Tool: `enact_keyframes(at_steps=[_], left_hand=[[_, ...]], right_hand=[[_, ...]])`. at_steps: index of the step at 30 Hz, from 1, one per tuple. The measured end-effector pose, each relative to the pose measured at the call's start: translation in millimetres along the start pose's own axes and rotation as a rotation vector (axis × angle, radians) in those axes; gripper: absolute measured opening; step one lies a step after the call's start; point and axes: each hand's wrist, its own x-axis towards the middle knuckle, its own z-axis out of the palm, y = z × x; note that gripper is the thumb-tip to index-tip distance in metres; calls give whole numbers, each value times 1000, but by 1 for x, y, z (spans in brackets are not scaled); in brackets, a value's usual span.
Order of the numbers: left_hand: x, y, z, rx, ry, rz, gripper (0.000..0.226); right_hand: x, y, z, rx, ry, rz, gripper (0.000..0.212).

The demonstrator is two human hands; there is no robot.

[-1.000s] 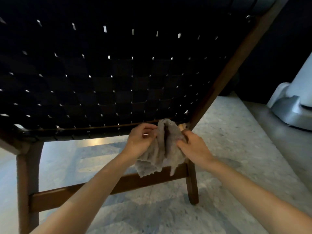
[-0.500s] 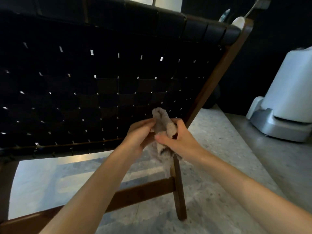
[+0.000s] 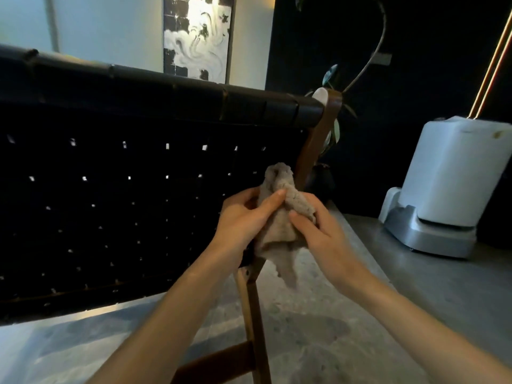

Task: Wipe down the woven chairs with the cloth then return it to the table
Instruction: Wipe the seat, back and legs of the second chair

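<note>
Just before the chair [image 3: 110, 189] back, beside its wooden post [image 3: 313, 151]: bunched cloth [image 3: 279, 225], long axis upright, tail hanging. Gripped between curled fingers of left hand [image 3: 241, 217] and right hand [image 3: 324, 236], left nearer the weave.

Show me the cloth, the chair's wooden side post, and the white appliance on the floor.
cloth [image 3: 277, 232], head view, on its bunched middle.
wooden side post [image 3: 311, 151], head view, on its upper stretch beside the weave.
white appliance [image 3: 454, 173], head view, on its white body.

One woven chair [image 3: 138, 189], one cloth [image 3: 278, 228], two hands, left hand [image 3: 240, 223] and right hand [image 3: 324, 237], one white appliance [image 3: 454, 176], one painting [image 3: 196, 37].
</note>
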Motion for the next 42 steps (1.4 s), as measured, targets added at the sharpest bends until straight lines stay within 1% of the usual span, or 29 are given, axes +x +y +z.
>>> enact_keyframes(at_steps=[1,3,5,7,8,9,10,13,15,16,18,20,23,25,27,29,32,34,40,42], left_hand=[[2,0,3,40,34,31,6],[7,-2,4,98,66,87,12],[10,-4,3,205,123,190,18],[13,-5,0,390,246,314,18],[15,-5,0,454,313,361,17],[17,-5,1,480,373,393,17],[19,-5,2,471,420,396,17],[27,-2,6,336,528,290,15],[28,1,15,282,602,266,15],[29,2,21,236,631,266,13],[26,5,35,141,646,300,14],[23,7,48,123,592,396,24],[21,3,63,191,456,497,34],[22,-1,69,276,398,539,35],[25,-3,74,358,365,580,42],[31,-3,81,397,346,631,46],[44,-5,87,491,374,706,51],[51,-11,87,525,390,723,53],[60,-29,77,576,400,830,51],[59,-38,73,553,383,833,54]], right_hand=[[2,0,-8,14,-1,2,24],[6,0,-23,-29,73,-59,24],[14,3,-35,-152,247,-101,19],[26,7,-47,-379,470,-120,12],[32,9,-53,-451,568,-108,14],[39,11,-59,-451,634,-94,16],[47,13,-63,-390,672,-80,18],[70,19,-66,-88,730,46,17],[83,24,-60,71,690,129,16],[88,24,-56,132,659,136,15],[95,22,-48,174,614,79,18],[96,16,-43,176,584,-10,25],[92,13,-40,226,568,-126,32],[93,11,-43,257,558,-202,35],[97,8,-48,292,519,-266,38],[102,8,-52,290,416,-295,43],[106,14,-56,270,210,-288,50],[107,20,-57,235,150,-314,53],[103,38,-52,195,177,-325,50],[98,45,-51,210,183,-320,49]])
